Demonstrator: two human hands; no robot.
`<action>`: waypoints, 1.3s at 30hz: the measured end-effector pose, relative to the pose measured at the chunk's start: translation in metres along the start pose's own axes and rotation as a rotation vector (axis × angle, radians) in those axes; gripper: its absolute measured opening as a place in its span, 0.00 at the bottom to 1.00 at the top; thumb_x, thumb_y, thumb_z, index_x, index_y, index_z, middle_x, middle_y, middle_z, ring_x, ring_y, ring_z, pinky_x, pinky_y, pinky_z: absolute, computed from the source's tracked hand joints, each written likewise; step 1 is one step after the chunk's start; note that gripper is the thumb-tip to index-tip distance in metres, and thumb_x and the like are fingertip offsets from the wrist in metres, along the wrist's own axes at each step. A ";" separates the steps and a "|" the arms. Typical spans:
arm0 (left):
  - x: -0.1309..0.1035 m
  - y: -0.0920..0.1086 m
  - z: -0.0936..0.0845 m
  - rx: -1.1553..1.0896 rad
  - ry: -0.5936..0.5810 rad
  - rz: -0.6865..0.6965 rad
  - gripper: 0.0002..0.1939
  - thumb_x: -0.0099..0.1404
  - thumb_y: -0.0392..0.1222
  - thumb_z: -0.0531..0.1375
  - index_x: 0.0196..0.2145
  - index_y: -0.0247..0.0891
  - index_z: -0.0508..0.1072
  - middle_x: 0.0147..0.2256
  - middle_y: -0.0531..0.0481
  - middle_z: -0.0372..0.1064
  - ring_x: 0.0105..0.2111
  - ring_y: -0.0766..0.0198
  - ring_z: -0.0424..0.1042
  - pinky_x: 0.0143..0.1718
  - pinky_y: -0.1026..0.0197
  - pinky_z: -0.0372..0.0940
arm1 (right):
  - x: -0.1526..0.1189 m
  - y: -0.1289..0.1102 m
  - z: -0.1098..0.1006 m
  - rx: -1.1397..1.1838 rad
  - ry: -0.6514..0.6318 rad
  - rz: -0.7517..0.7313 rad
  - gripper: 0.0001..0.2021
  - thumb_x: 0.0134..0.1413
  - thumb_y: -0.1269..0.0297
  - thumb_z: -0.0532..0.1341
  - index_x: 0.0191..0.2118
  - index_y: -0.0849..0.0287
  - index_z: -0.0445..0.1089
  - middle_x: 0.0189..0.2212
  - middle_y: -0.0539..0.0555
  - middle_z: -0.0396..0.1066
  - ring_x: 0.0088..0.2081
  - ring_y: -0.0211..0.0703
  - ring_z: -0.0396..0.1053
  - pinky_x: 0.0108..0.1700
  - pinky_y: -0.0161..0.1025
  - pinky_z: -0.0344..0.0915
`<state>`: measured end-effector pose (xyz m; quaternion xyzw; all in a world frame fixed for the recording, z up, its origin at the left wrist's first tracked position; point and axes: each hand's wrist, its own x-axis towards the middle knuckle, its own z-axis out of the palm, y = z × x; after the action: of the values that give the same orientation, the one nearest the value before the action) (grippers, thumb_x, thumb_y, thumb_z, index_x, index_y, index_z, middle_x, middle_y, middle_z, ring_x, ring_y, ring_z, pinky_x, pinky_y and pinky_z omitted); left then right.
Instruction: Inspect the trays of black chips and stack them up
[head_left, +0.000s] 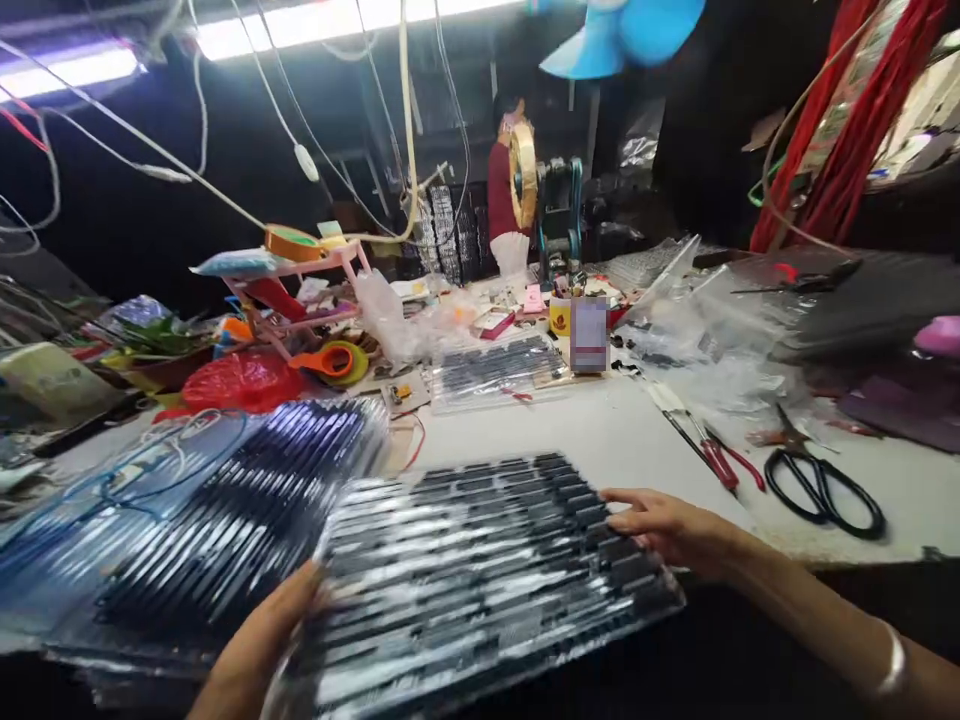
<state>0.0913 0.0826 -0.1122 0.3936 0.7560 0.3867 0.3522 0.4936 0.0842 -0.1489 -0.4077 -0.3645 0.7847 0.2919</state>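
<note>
A clear plastic tray [465, 580] filled with rows of dark, shiny strips is held up at the table's front edge, tilted toward me. My left hand [281, 620] grips its left edge, with some fingers hidden. On its far right corner, my right hand [664, 525] is closed with the thumb and fingers at the rim. Left of it lies a stack of similar trays [225, 520] under clear plastic, with blue and white cords [142, 475] on top. Farther back, another flat pack of dark strips [495, 370] lies on the white table [600, 425].
Black-handled scissors [821, 490] and red-handled pliers [720, 460] lie at the right, near crumpled clear bags [697, 340]. A red plastic bag [244, 380], an orange tape roll [330, 360] and a pink rack [300, 290] stand left. A person [506, 190] is beyond the table.
</note>
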 end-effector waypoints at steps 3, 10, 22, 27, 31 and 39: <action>0.001 -0.003 0.027 0.028 -0.287 0.137 0.25 0.61 0.58 0.52 0.43 0.36 0.76 0.35 0.42 0.76 0.39 0.48 0.74 0.38 0.49 0.70 | -0.015 0.010 -0.018 -0.200 0.260 -0.079 0.26 0.47 0.54 0.66 0.52 0.58 0.65 0.24 0.47 0.65 0.22 0.33 0.63 0.22 0.31 0.61; 0.026 -0.004 0.066 0.627 -0.203 0.468 0.22 0.63 0.56 0.50 0.44 0.42 0.75 0.42 0.42 0.75 0.46 0.48 0.71 0.47 0.48 0.63 | -0.003 0.015 -0.026 -1.398 0.703 -0.145 0.24 0.60 0.48 0.48 0.48 0.59 0.70 0.25 0.58 0.74 0.31 0.58 0.73 0.31 0.46 0.64; 0.003 -0.032 0.077 0.436 0.004 0.532 0.19 0.66 0.48 0.50 0.46 0.41 0.74 0.46 0.43 0.67 0.49 0.53 0.64 0.54 0.46 0.56 | 0.006 0.053 -0.011 -1.402 0.837 -0.578 0.23 0.65 0.55 0.45 0.61 0.58 0.56 0.59 0.65 0.58 0.56 0.59 0.60 0.52 0.59 0.60; 0.009 -0.024 0.075 0.289 -0.037 0.515 0.23 0.69 0.51 0.45 0.49 0.38 0.72 0.48 0.44 0.68 0.50 0.59 0.67 0.53 0.56 0.61 | 0.023 0.041 -0.003 -1.300 0.799 -0.553 0.25 0.64 0.54 0.47 0.61 0.61 0.57 0.63 0.67 0.50 0.62 0.59 0.53 0.57 0.60 0.57; 0.001 -0.021 0.076 0.308 -0.045 0.531 0.20 0.68 0.49 0.48 0.48 0.39 0.73 0.50 0.43 0.67 0.52 0.57 0.65 0.56 0.51 0.57 | 0.017 0.038 -0.016 -1.244 0.783 -0.540 0.24 0.63 0.52 0.48 0.61 0.55 0.58 0.63 0.63 0.52 0.62 0.58 0.53 0.58 0.59 0.58; -0.011 -0.011 0.103 0.549 -0.108 0.613 0.18 0.67 0.42 0.50 0.48 0.36 0.72 0.58 0.39 0.60 0.62 0.48 0.50 0.60 0.39 0.45 | 0.000 0.035 -0.052 -1.163 0.847 -0.569 0.25 0.60 0.50 0.52 0.58 0.56 0.63 0.61 0.59 0.57 0.61 0.56 0.56 0.60 0.57 0.55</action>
<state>0.1791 0.1005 -0.1654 0.6995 0.6592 0.2365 0.1422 0.5318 0.0819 -0.1983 -0.6514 -0.6661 0.1389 0.3356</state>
